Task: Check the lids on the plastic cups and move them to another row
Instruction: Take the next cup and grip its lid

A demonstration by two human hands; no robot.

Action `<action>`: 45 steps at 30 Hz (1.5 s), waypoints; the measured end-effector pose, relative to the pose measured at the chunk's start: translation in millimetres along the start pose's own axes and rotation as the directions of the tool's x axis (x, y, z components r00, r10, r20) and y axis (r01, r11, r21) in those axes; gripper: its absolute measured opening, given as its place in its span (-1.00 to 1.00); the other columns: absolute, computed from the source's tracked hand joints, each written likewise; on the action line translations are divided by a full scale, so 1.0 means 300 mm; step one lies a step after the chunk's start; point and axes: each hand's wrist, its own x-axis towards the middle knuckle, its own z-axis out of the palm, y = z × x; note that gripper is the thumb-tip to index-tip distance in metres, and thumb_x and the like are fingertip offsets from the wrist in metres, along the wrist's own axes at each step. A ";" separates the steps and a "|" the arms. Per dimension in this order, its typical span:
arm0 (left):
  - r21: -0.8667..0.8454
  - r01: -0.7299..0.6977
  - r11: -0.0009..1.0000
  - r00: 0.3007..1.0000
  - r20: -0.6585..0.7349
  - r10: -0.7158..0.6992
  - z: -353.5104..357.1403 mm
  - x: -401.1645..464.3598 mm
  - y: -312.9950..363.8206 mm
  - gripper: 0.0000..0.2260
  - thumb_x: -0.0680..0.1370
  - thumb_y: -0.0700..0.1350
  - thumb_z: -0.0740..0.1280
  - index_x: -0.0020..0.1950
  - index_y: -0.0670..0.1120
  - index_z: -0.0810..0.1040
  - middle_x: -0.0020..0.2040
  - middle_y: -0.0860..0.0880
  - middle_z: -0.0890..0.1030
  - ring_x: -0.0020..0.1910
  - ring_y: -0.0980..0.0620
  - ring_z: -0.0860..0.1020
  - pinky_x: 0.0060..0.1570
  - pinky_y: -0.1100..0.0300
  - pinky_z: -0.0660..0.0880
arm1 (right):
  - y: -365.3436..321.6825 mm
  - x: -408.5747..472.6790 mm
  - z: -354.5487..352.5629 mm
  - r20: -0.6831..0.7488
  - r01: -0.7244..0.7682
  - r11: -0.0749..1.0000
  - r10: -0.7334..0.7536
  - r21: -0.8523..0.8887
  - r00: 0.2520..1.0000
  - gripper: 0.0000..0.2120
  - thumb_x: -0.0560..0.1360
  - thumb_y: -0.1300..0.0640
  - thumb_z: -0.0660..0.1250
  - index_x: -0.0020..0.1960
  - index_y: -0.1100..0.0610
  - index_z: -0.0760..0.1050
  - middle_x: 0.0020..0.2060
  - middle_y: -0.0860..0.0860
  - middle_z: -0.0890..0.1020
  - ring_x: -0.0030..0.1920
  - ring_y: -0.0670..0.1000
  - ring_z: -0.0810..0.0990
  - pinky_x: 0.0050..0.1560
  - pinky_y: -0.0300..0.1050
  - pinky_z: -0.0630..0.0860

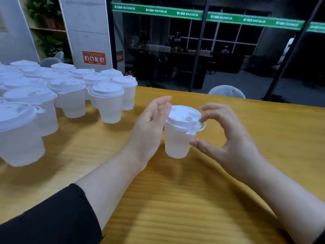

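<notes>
— Nearest the lens: black sleeve (52,219) on the left forearm, bare right forearm opposite, both stretched over a yellow wood-grain table (175,199).

— And the hands?

— Left hand (149,124) upright against the left side of a single plastic cup (177,141), fingers straight, thumb tip by the rim of the white lid (184,118). Right hand (228,138) curved around the cup's right side, fingertips touching the lid's edge, thumb against the cup wall. Loose, half-open pinch rather than a firm clasp. Cup upright near the table's middle; resting or lifted, impossible to tell.

— Any writing?

— "MAXIMUM" repeated in white, with small characters too blurred to read, along a green band (193,14) across the dark glass wall. Red-orange sign (94,58) with pictograms on the white pillar (86,32), text illegible.

— Room to move?

— Open tabletop right of the held cup and toward the camera. Far table edge just beyond the hands, grey chair back (226,92) rising behind it.

— In the way?

— Crowd of lidded cups (61,92) packed at the left, the nearest one (19,134) large and blurred at the frame's edge, another (107,103) just left of the left hand. Shelving with green plants (47,43) behind the pillar.
</notes>
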 end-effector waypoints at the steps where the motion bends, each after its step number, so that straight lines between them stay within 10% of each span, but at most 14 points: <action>1: 0.017 -0.006 1.000 1.000 0.014 0.006 -0.001 0.005 -0.006 -0.72 0.68 0.16 0.22 0.34 0.14 0.56 0.20 0.13 0.66 0.22 0.16 0.60 0.34 -0.04 0.52 | -0.002 0.003 -0.001 0.025 0.039 0.999 -0.038 -0.009 0.999 -0.71 0.49 -0.16 0.42 0.14 -0.14 0.45 0.30 -0.12 0.49 0.37 -0.03 0.44 0.37 -0.28 0.30; 10: 0.059 -0.027 0.998 0.996 0.085 0.021 0.009 0.015 -0.014 -0.73 0.60 0.14 0.22 0.18 0.12 0.62 0.09 0.03 0.69 0.16 -0.07 0.62 0.28 -0.25 0.51 | -0.014 0.008 0.007 -0.060 0.117 0.993 -0.117 0.000 0.991 -0.83 0.64 0.05 0.29 0.04 0.12 0.60 0.16 -0.07 0.61 0.23 0.03 0.57 0.22 -0.06 0.49; 18: 0.075 -0.049 0.996 0.993 0.112 0.040 0.012 0.014 -0.012 -0.79 0.57 0.14 0.23 0.09 0.18 0.62 0.05 -0.10 0.67 0.09 -0.14 0.61 0.21 -0.29 0.52 | -0.053 0.028 0.008 -0.197 0.026 0.998 -0.036 -0.052 0.980 -0.90 0.67 0.07 0.22 0.05 0.04 0.50 0.04 -0.11 0.58 0.12 -0.15 0.53 0.12 -0.43 0.33; 45: 0.109 -0.042 0.993 0.988 0.150 0.025 0.009 0.018 -0.014 -0.77 0.57 0.18 0.24 0.12 0.17 0.60 0.04 -0.10 0.68 0.06 -0.12 0.64 0.19 -0.24 0.55 | -0.086 0.030 -0.022 -0.031 0.008 0.962 -0.017 -0.272 0.999 -0.72 0.59 -0.16 0.26 0.04 0.02 0.59 -0.02 -0.11 0.62 0.05 0.04 0.54 -0.02 0.13 0.51</action>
